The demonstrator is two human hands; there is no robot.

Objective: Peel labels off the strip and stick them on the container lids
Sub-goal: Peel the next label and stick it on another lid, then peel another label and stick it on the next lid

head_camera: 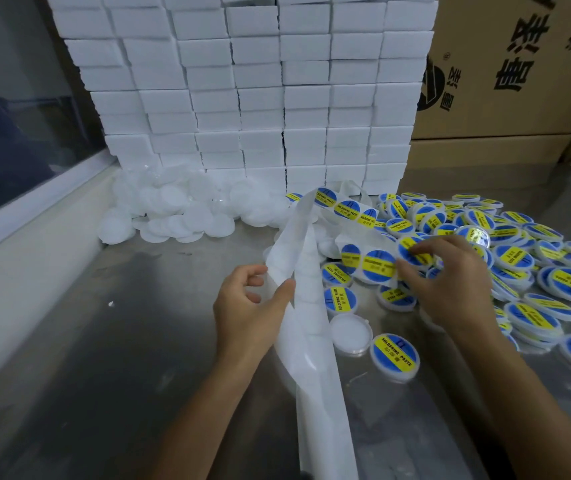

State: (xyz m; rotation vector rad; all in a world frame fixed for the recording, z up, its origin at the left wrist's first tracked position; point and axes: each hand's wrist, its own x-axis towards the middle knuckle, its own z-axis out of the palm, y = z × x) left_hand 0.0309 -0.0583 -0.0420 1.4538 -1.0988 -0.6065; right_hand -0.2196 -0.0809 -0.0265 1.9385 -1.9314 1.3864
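Left hand point(249, 306) pinching bare strip point(308, 306) taut, easing peeling. Right hand point(447, 282) gripping label point(414, 252), lifting it off. Unlabelled lid point(350, 330) waiting near table's point(138, 341) middle.

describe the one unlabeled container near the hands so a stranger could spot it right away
Start at the white backing strip hanging from the left hand down the middle of the steel table. Just right of it, below the right hand, lies the plain white container. Unlike the containers around it, its lid has no blue and yellow label.
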